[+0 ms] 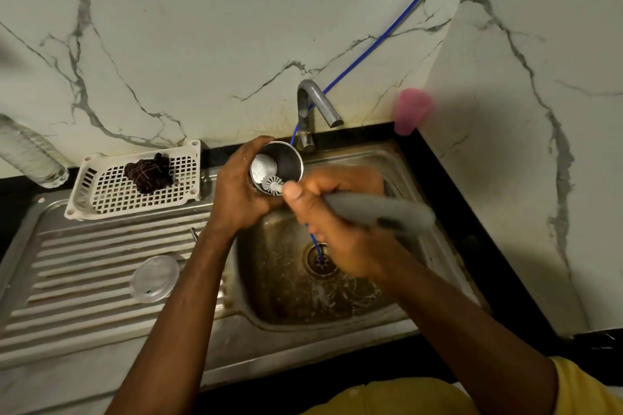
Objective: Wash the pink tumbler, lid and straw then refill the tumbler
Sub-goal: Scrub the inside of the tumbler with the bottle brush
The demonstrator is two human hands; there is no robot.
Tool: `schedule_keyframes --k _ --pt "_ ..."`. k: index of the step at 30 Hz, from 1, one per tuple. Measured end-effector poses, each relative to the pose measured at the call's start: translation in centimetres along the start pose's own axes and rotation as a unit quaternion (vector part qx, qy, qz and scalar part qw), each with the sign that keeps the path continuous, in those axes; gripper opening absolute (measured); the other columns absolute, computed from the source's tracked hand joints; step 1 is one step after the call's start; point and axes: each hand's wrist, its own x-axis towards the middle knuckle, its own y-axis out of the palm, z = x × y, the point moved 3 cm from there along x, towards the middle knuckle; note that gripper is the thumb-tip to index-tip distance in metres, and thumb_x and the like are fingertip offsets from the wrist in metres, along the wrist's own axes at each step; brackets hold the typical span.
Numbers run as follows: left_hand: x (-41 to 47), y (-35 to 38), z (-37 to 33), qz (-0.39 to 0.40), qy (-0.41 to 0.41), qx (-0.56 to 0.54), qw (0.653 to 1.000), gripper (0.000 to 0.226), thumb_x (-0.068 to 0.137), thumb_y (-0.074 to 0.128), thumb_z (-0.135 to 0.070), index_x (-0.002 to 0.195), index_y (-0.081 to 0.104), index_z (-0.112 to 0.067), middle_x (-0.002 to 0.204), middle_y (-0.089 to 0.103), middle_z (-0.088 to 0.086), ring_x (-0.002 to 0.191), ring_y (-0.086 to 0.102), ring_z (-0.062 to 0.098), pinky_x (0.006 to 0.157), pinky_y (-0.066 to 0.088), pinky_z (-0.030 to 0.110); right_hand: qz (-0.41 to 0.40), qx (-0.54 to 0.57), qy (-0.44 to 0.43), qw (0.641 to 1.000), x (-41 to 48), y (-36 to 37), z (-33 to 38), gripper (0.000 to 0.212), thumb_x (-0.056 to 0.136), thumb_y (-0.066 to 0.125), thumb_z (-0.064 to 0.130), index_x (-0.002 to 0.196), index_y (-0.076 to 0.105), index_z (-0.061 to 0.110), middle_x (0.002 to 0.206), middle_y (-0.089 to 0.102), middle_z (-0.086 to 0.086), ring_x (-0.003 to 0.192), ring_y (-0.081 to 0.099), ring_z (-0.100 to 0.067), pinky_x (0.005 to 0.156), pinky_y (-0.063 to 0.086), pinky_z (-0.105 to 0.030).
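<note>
My left hand (241,185) gripped the tumbler (277,166), mouth tilted toward my right hand (332,219), which clutched the bottle brush (377,209) poking in.

Tumbler (281,163): steel-lined, open mouth tilted toward camera, foam and white brush head inside, over the sink's 11 o'clock corner.
Lid (155,277): clear disc, flat on the draining board, 8 o'clock of the tumbler.

The left hand (241,187) sits near the centre, fingers curled closed in a grip, forearm running down to 7 o'clock; the right hand (332,229) (blurred) is just beside it at 4 o'clock, fist closed, forearm toward 5 o'clock.
</note>
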Motion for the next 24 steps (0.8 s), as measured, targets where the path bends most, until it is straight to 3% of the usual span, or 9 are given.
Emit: schedule_keyframes --k 2,6,10,13,17,21,24 --pt "-0.1 0.0 0.7 0.011 0.012 0.024 1.000 0.074 0.069 0.074 -0.040 0.132 0.058 -0.004 0.129 0.064 0.005 0.119 0.061 0.019 0.103 0.048 0.039 -0.035 0.082 0.045 0.995 0.6 -0.6 0.6 0.032 0.093 0.060 0.023 0.062 0.057 0.019 0.056 0.057 0.003 0.045 0.052 -0.007 0.048 0.040 -0.015" --pt "-0.1 0.4 0.8 0.018 0.017 0.030 0.999 0.074 0.064 0.077 -0.034 0.132 0.057 -0.012 0.129 0.062 -0.002 0.119 0.061 0.018 0.104 0.048 0.036 -0.105 0.155 0.069 0.980 2.2 -1.9 0.4 0.034 0.094 0.060 0.023 0.061 0.061 0.015 0.055 0.057 -0.006 0.039 0.050 -0.023 0.037 0.040 -0.022" --pt "0.7 0.5 0.9 0.030 0.003 0.056 0.998 0.079 0.058 0.077 -0.027 0.134 0.056 -0.020 0.131 0.063 -0.002 0.121 0.060 0.019 0.104 0.048 0.043 -0.176 0.196 0.058 0.963 3.9 -3.6 0.6 0.043 0.097 0.055 0.013 0.057 0.062 0.026 0.052 0.057 0.003 0.035 0.049 -0.017 0.032 0.038 -0.021" --pt "1.1 0.5 0.5 0.046 -0.008 0.036 0.998 0.076 0.059 0.075 -0.031 0.133 0.057 -0.022 0.127 0.065 -0.006 0.117 0.062 0.015 0.103 0.050 0.040 -0.201 0.190 0.053 0.960 4.6 -4.8 0.1 0.046 0.097 0.053 0.013 0.056 0.063 0.030 0.052 0.058 0.005 0.036 0.051 -0.011 0.033 0.037 -0.025" --pt "1.1 0.6 0.1 0.047 -0.012 0.045 0.998 0.080 0.058 0.077 -0.034 0.135 0.057 -0.021 0.130 0.064 -0.006 0.119 0.059 0.011 0.104 0.046 0.026 -0.213 0.161 0.045 0.963 4.3 -5.8 -0.4 0.046 0.099 0.055 0.012 0.058 0.064 0.031 0.053 0.058 0.007 0.038 0.051 -0.010 0.034 0.037 -0.023" --pt "1.2 0.8 -0.3 0.039 0.023 0.062 0.997 0.080 0.059 0.082 -0.024 0.135 0.057 -0.017 0.130 0.062 -0.005 0.122 0.055 0.011 0.106 0.044 0.032 -0.200 0.107 0.026 0.974 3.5 -6.1 -1.0 0.032 0.094 0.058 0.019 0.063 0.058 0.018 0.056 0.059 0.005 0.040 0.047 -0.020 0.039 0.038 -0.023" --pt "1.0 1.0 -0.1 0.029 0.038 0.066 0.997 0.079 0.059 0.087 -0.017 0.133 0.058 -0.016 0.129 0.063 -0.002 0.121 0.054 0.012 0.105 0.045 0.038 -0.197 0.082 0.039 0.976 2.9 -6.3 -1.6 0.034 0.093 0.057 0.018 0.059 0.055 0.015 0.053 0.057 0.007 0.044 0.050 -0.013 0.051 0.042 -0.020"
